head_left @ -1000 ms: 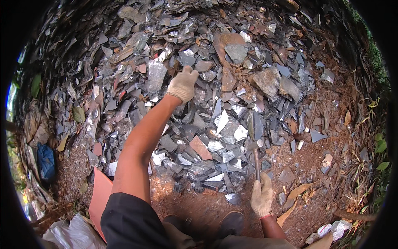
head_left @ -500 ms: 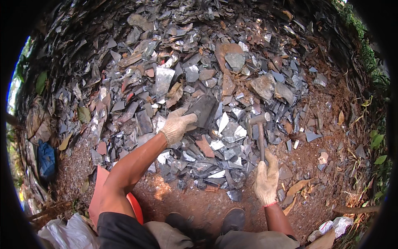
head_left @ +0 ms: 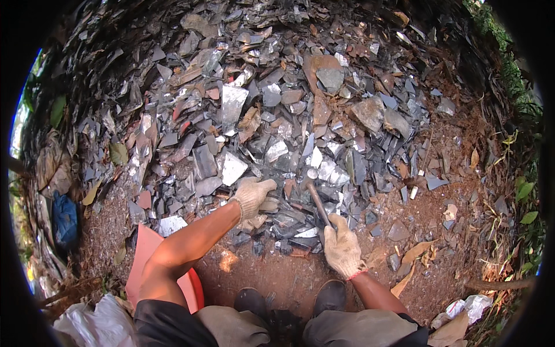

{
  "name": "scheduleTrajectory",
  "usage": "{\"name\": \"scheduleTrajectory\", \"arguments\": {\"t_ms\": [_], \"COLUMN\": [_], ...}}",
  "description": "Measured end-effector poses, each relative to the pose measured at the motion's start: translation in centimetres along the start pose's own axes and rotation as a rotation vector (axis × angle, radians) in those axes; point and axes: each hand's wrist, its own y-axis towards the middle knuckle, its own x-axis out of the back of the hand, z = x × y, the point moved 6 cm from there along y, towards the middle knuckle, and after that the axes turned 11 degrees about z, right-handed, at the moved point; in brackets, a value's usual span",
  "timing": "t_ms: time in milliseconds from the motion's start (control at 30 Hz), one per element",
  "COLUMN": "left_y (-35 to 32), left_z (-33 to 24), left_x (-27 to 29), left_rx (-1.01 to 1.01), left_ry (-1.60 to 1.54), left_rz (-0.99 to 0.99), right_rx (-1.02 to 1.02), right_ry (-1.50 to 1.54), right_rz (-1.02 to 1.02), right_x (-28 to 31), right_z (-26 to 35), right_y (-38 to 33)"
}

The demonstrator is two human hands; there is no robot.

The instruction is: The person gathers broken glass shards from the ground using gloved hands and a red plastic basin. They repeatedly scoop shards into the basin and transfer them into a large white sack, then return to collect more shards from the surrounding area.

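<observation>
My left hand, in a pale knit glove, hovers low over the broken pieces with its fingers and thumb apart. Nothing can be made out in it, though dark shards lie right by the fingertips. In a matching glove, my right hand is closed round the handle of a hammer. The hammer's metal head points away from me, down among the shards just right of my left hand. Around both hands spreads a heap of broken, flat, dark and shiny shards.
Larger stones sit farther back in the heap. A red-orange plastic piece is under my left forearm. Blue plastic lies far left, white plastic bags at lower left. My shoes stand on reddish soil; green plants edge the right.
The dark slab that was in my left hand is no longer in it. My right hand has brought the hammer left and lower, near my left hand, which has moved slightly nearer me.
</observation>
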Motion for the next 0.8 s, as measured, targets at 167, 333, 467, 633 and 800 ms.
{"name": "scheduleTrajectory", "arguments": {"t_ms": [167, 333, 467, 633, 800], "left_y": [-2.2, 2.4, 10.9, 16.2, 14.5], "left_z": [-6.6, -10.3, -12.0, -14.1, -17.6], "left_x": [0.5, -3.6, -5.5, -9.2, -9.6], "left_rx": [-0.244, -0.55, -0.468, -0.41, -0.292], "left_ry": [1.387, 1.545, 0.975, 1.359, 1.418], "left_rz": [-0.202, -0.257, -0.183, -0.303, -0.151], "right_rx": [0.236, 0.084, 0.003, -0.046, -0.068], "right_ry": [0.013, -0.016, -0.03, 0.08, 0.032], "right_rz": [-0.369, -0.268, -0.179, -0.171, -0.115], "right_x": [3.0, 1.6, 1.0, 1.0, 1.5], "right_z": [-0.6, -4.9, -4.8, -6.7, -8.4], "right_y": [-2.8, -5.4, -4.7, -4.9, -6.0]}}
